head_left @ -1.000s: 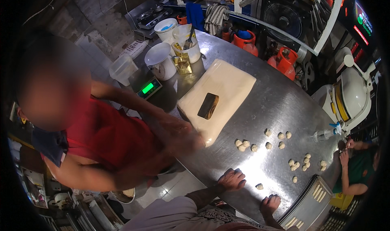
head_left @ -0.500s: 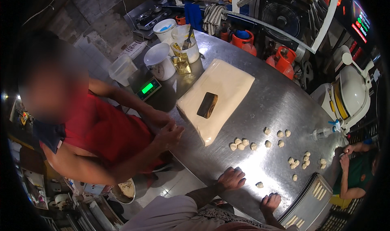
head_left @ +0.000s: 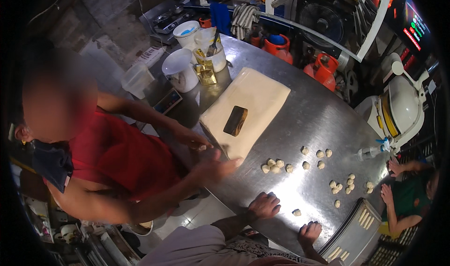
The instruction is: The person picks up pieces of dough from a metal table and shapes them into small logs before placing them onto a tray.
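Note:
My left hand (head_left: 265, 205) rests on the steel table near its front edge, fingers curled down. Further right, next to a tray, my right hand (head_left: 310, 232) is curled in the same way against the tabletop. Whatever lies under either palm is hidden. Between the two hands sits a single small dough ball (head_left: 296, 212), touching neither. More dough balls (head_left: 274, 166) are scattered in small groups beyond my hands. A large pale slab of dough (head_left: 262, 95) lies farther back, with a dark wooden-handled scraper (head_left: 236, 121) on top.
A person in red (head_left: 117, 149) stands at left, a hand at the slab's near corner. Another person (head_left: 405, 195) works at the right edge. A tray (head_left: 349, 235) holds dough sticks. White tubs (head_left: 180, 69), a scale (head_left: 168, 101) and a spray bottle (head_left: 370, 152) stand on the table.
The person in red has reached right to the slab's near corner. The scale's green display no longer shows lit. At right, the other person's hands have spread apart. My hands have barely moved.

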A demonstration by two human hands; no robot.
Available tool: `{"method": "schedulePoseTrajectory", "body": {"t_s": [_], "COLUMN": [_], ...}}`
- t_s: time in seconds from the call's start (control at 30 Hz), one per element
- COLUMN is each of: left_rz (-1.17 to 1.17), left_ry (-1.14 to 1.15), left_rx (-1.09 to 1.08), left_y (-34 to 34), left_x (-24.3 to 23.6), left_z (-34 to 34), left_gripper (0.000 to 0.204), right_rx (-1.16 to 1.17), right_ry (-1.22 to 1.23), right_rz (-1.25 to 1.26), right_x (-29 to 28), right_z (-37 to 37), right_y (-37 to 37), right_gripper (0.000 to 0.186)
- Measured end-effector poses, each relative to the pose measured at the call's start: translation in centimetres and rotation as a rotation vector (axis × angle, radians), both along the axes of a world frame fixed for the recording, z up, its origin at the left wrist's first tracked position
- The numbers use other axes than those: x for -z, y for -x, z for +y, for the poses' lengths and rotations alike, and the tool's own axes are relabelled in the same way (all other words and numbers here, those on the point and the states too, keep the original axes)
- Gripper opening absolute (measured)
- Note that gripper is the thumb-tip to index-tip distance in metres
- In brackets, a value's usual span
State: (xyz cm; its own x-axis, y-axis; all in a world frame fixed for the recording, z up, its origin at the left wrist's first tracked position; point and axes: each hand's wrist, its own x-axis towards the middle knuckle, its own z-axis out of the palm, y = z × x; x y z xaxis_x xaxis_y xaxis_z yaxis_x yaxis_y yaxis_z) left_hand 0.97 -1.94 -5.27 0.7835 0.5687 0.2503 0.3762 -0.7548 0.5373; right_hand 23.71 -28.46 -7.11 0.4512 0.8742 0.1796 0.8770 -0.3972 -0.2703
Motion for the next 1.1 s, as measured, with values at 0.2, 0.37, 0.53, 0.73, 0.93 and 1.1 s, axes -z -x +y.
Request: {"method": "schedulePoseTrajectory", "body": {"t_s": [0.2,0.37,0.53,0.73,0.93,1.1], "left_rz": [0.02,-0.006,-0.032,0.018,0.125,0.023], "left_ry": [0.003,-0.012,-0.029,-0.042,-0.085,-0.16], "left_rx": [0.017,-0.002,0.009,0.02,0.061,0.04], "left_y": [0.1,-0.2,0.3,0.6,1.2,-1.3], "left_x": [-0.8,-1.2,-0.6,-0.3,0.9,1.8], "left_z": [0.3,0.1,0.2,0.3,-1.0,1.4], "left_gripper": [0.021,0.022,0.023,0.023,0.028,0.027], "right_rx": [-0.002,0.012,0.007,-0.035,-0.009,-0.004], "right_ry": [-0.022,-0.025,0.039,-0.063,-0.13,-0.131], "right_rz": [0.022,0.019,0.092,-0.036,-0.056,-0.026], "right_x": [-0.3,-0.1,-0.9,-1.6,-1.9,-3.1], "right_z": [0.3,0.3,0.4,1.1,0.0,2.9], "right_y": [0.1,-0.2,0.3,1.0,2.1,-1.2], "right_gripper": [0.021,0.022,0.022,0.018,0.019,0.018]}}
